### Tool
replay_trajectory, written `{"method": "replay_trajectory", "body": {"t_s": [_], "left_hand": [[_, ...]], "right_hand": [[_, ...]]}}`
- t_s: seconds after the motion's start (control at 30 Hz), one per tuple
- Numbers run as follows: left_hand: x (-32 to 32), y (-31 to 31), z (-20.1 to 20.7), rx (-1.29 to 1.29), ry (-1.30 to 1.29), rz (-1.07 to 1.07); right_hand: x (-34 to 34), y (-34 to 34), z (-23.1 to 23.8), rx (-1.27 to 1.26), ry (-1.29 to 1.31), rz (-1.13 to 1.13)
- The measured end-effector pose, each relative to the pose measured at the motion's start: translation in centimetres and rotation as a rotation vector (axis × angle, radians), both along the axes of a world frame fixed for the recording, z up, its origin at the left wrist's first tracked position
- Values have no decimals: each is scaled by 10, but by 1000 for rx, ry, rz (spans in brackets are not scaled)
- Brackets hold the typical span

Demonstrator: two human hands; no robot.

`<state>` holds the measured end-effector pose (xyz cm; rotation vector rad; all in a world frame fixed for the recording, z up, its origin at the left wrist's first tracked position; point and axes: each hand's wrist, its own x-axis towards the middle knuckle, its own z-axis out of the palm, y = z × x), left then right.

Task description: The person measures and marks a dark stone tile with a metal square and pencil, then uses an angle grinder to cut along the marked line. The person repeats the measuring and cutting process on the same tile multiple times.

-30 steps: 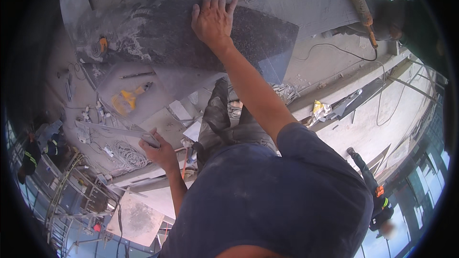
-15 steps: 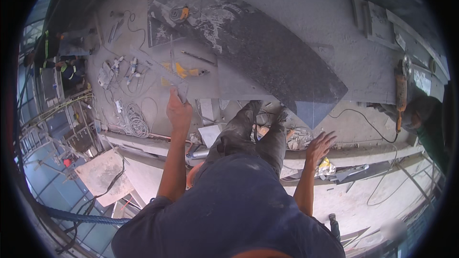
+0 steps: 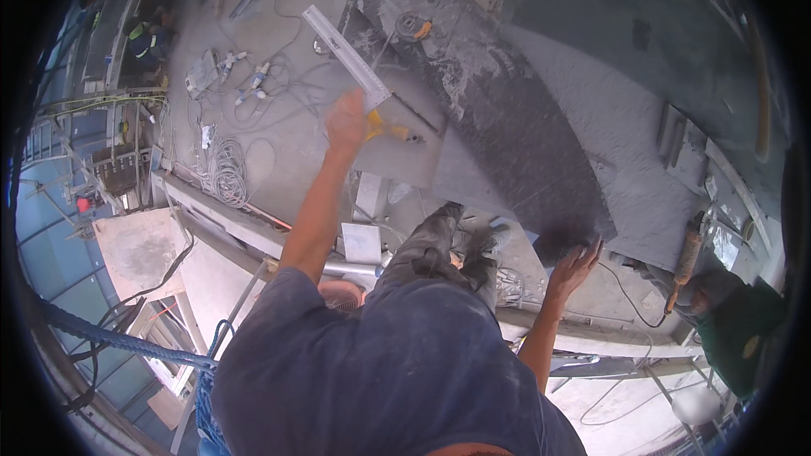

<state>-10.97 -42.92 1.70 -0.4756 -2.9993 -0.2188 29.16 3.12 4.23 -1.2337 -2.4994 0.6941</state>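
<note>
My left hand (image 3: 345, 122) is closed round the thick end of a try square (image 3: 348, 57); its pale metal blade points up and to the left, raised above the work surface. Beside that hand lies a yellow tool (image 3: 387, 127) with a dark tip, and a thin dark rod (image 3: 416, 111). A large dark stone slab (image 3: 528, 131), curved along one side and dusty at its far end, lies before me. At its near right corner, my right hand (image 3: 575, 268) has its fingers stretched out, at or touching the slab's edge. A round orange-and-grey tool (image 3: 414, 28) rests on the slab.
To the right, a person in green (image 3: 733, 325) is beside an orange power tool (image 3: 686, 257) with a trailing cord. Coiled grey cable (image 3: 226, 171) and plug connectors (image 3: 253, 84) lie on the left. Other people (image 3: 149, 40) are at far left. A blue rope (image 3: 127, 344) crosses the lower left.
My left hand has lifted the try square and moved it farther out and right. My right hand has come to the slab's near corner. The view has turned and shifted.
</note>
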Motion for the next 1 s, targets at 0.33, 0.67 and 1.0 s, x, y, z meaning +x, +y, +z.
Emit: {"method": "replay_trajectory", "body": {"t_s": [0.33, 0.67, 1.0], "left_hand": [[33, 46, -3, 243, -154, 117], [-6, 52, 82, 230, 131, 202], [-164, 228, 361, 392, 273, -316]], "right_hand": [[-10, 2, -9, 145, -184, 95], [-20, -11, 10, 98, -292, -36], [-21, -17, 8, 143, -243, -89]]}}
